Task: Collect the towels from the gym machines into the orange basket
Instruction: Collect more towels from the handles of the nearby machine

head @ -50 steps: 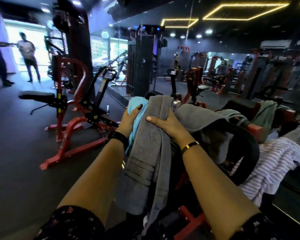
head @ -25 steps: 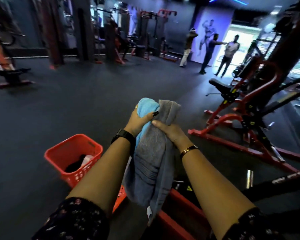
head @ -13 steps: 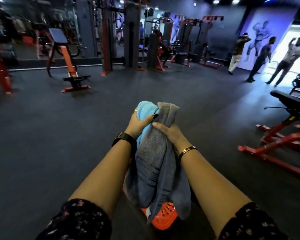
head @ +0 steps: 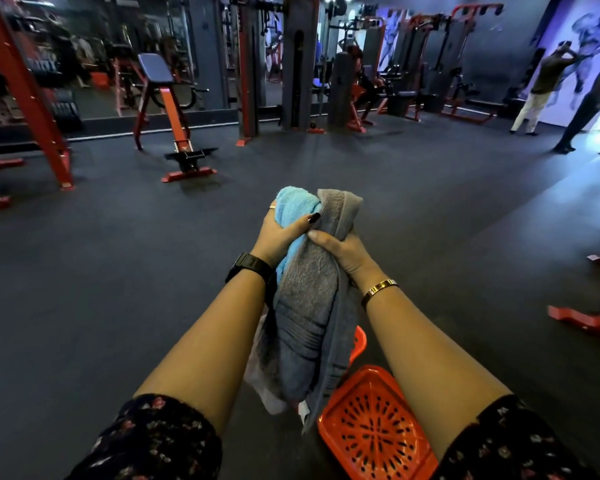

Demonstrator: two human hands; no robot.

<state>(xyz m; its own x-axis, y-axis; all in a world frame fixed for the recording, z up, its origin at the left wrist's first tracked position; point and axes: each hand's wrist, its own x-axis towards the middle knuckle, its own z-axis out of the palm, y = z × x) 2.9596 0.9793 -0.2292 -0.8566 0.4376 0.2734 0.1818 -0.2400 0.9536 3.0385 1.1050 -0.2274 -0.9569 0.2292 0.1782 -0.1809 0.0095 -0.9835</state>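
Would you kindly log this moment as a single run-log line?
left hand: grips blue towel | right hand: grips grey towel | orange basket: beside hanging towel ends

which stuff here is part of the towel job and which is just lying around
Job: blue towel, gripped by the left hand; grey towel, gripped by the right hand; orange basket below them.
Lying about: red bench, weight machines, people by the far wall.

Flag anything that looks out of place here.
An orange slotted panel lies flat on the floor below the towels, apparently a lid off the basket, whose rim peeks out behind them. Nothing else stands out.
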